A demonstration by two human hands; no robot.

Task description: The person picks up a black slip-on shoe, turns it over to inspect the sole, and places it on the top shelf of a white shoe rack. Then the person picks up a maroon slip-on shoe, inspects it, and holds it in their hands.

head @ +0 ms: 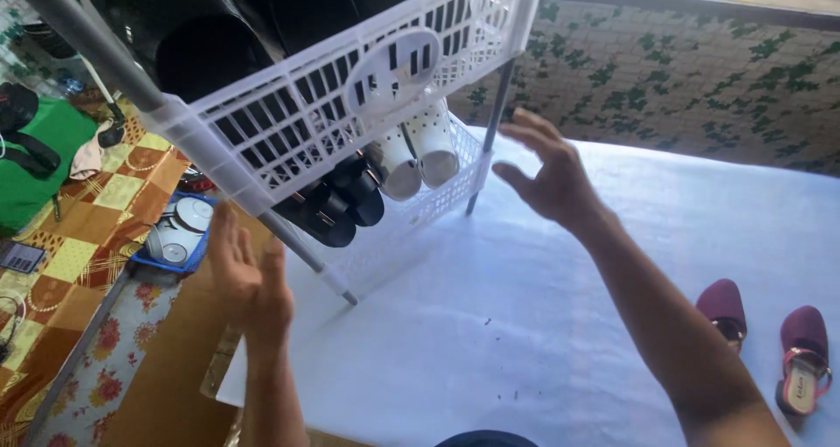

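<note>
left hand [248, 276] open, fingers straight, empty, just beside a front leg [302, 247] of the white plastic shoe rack [350, 88]; whether it touches cannot be told. right hand [551, 171] open, fingers spread, gripping nothing, near the rear leg [494, 128]. the rack leans toward the camera on a white sheet [542, 324], hands either side as if to steady it. black shoes [337, 206] and white shoes [411, 154] lie toes-out on the lower shelf. a pair of maroon sandals [766, 333] sits well apart, at the right. patterned mat [79, 237] lies left.
</note>
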